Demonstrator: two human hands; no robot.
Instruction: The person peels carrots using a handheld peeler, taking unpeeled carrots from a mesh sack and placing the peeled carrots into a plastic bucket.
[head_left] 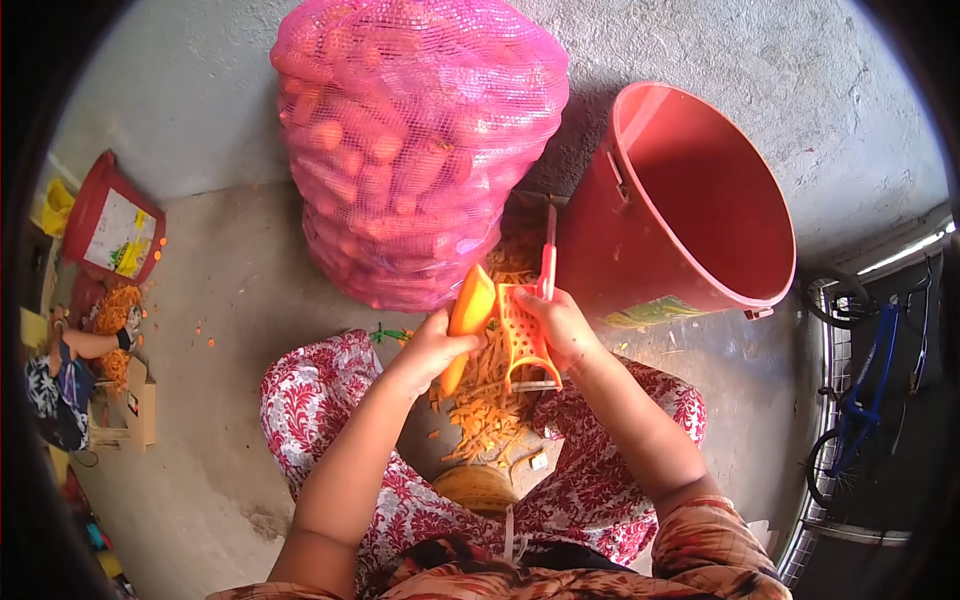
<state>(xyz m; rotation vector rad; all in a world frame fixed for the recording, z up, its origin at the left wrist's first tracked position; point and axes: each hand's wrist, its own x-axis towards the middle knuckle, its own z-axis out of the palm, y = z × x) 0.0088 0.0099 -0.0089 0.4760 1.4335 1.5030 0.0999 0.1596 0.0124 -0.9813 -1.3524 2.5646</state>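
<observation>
My left hand (437, 352) is wrapped round an orange peeled carrot (472, 312), held upright and slightly tilted. Just right of it, my right hand (563, 325) grips an orange plastic peeler (522, 335) with round holes and a curved lower end. A pink-red handle (548, 257) sticks up beside the same fingers. Carrot and peeler are close together; whether they touch I cannot tell. Orange peelings (487, 418) lie on the floor below, between the knees.
A pink mesh sack (400, 150) full of carrots stands ahead. To its right is a tall red bucket (600, 230). Another person's arm (92, 344), a smaller red bucket (150, 235) and a cardboard box (140, 405) are at far left. A blue bicycle (868, 400) is at far right.
</observation>
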